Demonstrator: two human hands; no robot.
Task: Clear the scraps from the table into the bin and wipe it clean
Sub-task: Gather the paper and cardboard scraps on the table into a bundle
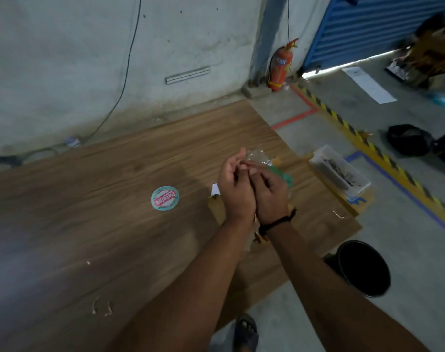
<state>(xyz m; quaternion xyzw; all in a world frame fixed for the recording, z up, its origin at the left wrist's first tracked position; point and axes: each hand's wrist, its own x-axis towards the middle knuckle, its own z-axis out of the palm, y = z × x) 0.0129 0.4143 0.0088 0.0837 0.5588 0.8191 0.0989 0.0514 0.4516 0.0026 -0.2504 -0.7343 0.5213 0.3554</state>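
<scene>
Both hands are raised together over the right part of the wooden table (114, 199). My left hand (235, 185) and my right hand (269, 194) pinch a crumpled clear plastic wrapper (259, 156) between their fingertips; a green scrap (283, 176) shows just behind my right hand. Brown paper scraps (216, 207) and a white scrap (215, 189) lie on the table under my wrists. A round teal and red sticker (164, 198) lies left of my hands. Small pale twisted scraps (102, 307) sit near the front edge. The black bin (363, 268) stands on the floor beside the table's right corner.
A clear plastic tray (339, 172) with dark contents rests at the table's far right edge. A thin pale scrap (339, 215) lies near it. A red fire extinguisher (281, 67) stands against the wall. A black bag (408, 139) lies beyond the yellow-black floor tape (383, 158).
</scene>
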